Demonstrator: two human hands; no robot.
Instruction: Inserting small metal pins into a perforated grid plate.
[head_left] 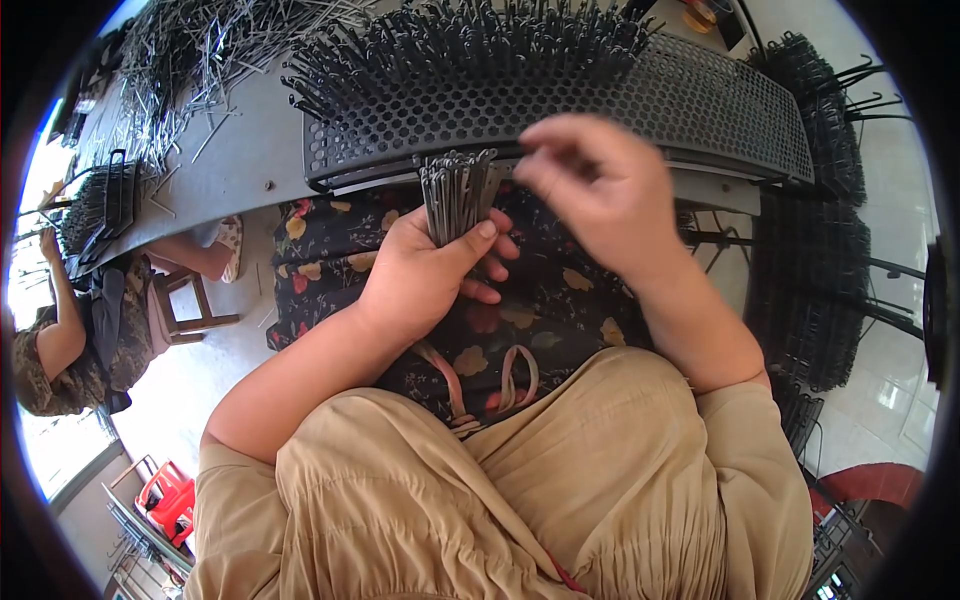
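Dozens of thin dark metal pins [457, 195] stand bunched upright in your left hand [425, 275], fingers wrapped tight around their lower ends, just below the black perforated curved panel [560, 105]. Loosen that fist and, I judge, the bundle fans out and spills into your lap. Your right hand [595, 185] is blurred; its fingertips look pressed together beside the pin tops, though whether they hold a pin I cannot tell.
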